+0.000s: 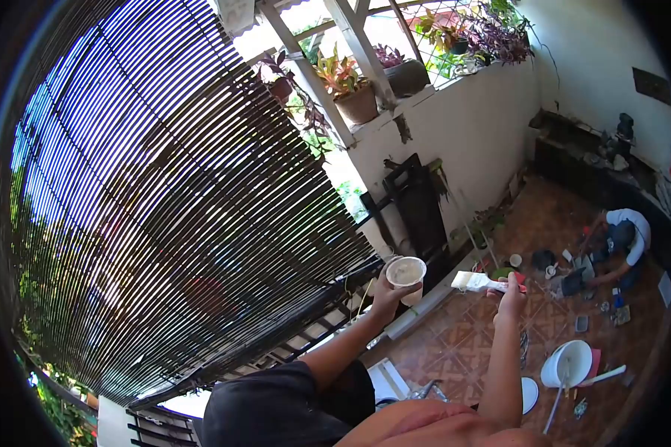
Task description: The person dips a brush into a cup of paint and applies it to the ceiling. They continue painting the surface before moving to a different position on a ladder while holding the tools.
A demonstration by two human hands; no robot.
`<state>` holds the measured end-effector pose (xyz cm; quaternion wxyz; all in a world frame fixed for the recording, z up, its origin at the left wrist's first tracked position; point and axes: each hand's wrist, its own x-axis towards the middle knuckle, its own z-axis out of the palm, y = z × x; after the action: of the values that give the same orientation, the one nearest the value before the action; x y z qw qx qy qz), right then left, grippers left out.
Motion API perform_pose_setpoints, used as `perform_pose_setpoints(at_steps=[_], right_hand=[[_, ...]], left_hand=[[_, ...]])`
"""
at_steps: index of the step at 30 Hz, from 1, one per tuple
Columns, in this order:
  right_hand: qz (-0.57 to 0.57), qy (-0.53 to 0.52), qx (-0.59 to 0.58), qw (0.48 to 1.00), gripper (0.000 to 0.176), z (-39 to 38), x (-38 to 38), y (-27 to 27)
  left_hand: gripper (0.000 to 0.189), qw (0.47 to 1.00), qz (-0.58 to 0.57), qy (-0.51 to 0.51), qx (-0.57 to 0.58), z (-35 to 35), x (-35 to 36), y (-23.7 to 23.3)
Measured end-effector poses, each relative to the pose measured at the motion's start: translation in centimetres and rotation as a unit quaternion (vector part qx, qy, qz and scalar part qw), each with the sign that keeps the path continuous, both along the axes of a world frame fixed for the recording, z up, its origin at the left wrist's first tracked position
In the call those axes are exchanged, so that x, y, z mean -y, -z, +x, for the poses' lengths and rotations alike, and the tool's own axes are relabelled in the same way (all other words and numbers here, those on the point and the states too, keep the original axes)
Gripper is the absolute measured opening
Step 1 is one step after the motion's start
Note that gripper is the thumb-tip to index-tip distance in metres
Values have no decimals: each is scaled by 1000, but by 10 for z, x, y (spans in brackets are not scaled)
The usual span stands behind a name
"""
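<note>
A slatted bamboo blind fills the left of the view, daylight striping through it, with a dark railing along its lower edge. Beside it rises a white wall, its ledge lined with potted plants. Far below us spreads a patterned tiled floor, where a second person in a pale shirt crouches over scattered tools by the far wall. Nearer to us on the tiles stands a white bucket with a stick resting in it, and a round white lid lies just beside it.

We look down along both bare arms, held out over that drop. Our left hand is wrapped around a small white cup, kept upright close to the blind's lower corner, with pale contents showing inside. Our right hand is closed around the red handle of a wide paintbrush, whose pale bristles point towards the cup, near it but apart.
</note>
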<state>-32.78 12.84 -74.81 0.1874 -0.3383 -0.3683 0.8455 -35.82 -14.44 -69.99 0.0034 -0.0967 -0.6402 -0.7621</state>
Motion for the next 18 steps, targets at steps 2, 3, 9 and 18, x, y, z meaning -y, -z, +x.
perform_pose_setpoints(at_steps=[2,3,9,18], right_hand=[[-1,2,-1,1000,35,1,0,0],[0,2,4,1000,36,1,-1,0],[-41,37,0,998,39,-7,-3,14],[-172,66,-49,982,38,-8,-7,4]], left_hand=[[78,1000,-4,4,-5,-1,-1,3],[78,1000,-7,8,-10,-1,-2,4],[79,999,-25,23,-20,2,-4,2],[77,999,-26,20,-41,2,-1,8]])
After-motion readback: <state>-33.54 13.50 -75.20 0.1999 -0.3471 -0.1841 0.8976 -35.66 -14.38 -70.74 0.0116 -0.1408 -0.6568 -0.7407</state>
